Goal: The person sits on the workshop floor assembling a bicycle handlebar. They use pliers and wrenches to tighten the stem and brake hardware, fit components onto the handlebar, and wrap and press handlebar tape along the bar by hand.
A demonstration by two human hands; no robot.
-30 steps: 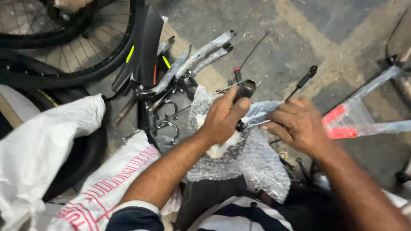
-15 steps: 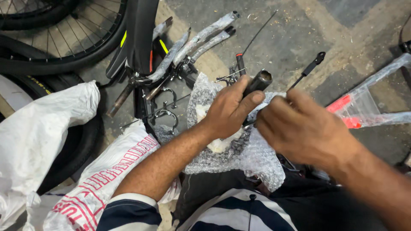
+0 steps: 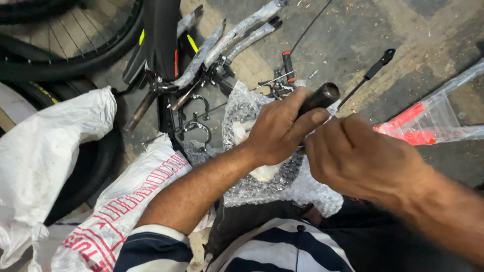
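My left hand (image 3: 280,132) grips a black handlebar grip (image 3: 322,95) on the end of a bar, its thumb lying along the grip. My right hand (image 3: 360,156) is closed just beside it, touching the left fingers, and covers the bar's lower part; what its fingers hold is hidden. Under both hands lies a sheet of bubble wrap (image 3: 242,111) with a white foam piece (image 3: 264,174) in it. A thin black lever (image 3: 370,73) sticks out past the grip towards the upper right.
A bicycle wheel and tyre (image 3: 75,48) lie at upper left, beside a black frame (image 3: 164,35) and wrapped tubes (image 3: 237,32). White sacks (image 3: 55,146) sit at left. Plastic-wrapped red parts (image 3: 423,123) lie on the concrete floor at right.
The view has shifted closer to my hands. My right hand has closed in against the left hand and now covers more of the bar.
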